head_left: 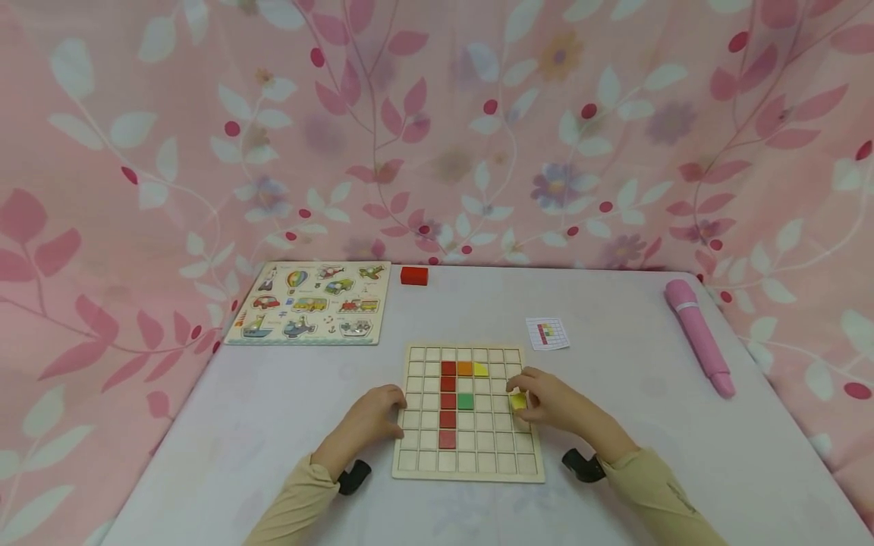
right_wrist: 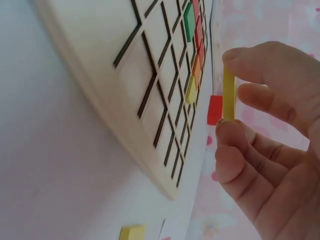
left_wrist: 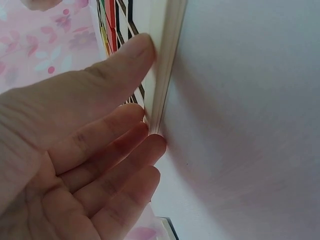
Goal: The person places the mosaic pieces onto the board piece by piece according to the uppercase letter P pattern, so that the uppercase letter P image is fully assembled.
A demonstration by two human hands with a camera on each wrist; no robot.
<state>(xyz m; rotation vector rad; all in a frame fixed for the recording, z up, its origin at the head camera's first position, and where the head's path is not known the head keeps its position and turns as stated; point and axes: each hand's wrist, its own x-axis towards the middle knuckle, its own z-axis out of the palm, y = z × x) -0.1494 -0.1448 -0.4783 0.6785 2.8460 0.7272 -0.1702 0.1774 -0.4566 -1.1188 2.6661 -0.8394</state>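
Observation:
A wooden grid board lies on the table. Five-high, or rather several, red tiles form a column on it. Beside the top one are an orange tile and a yellow tile with a cut corner; a green tile sits lower. Between thumb and fingertips my right hand pinches another yellow tile, held over the board's right edge. My left hand rests at the left edge, thumb and fingertips right at the wood, fingers loosely bent.
Behind the board lies a small printed pattern card. A vehicle picture puzzle is at the back left, near a red block. A pink cylindrical stick lies at right. One yellow piece shows beyond the board's edge.

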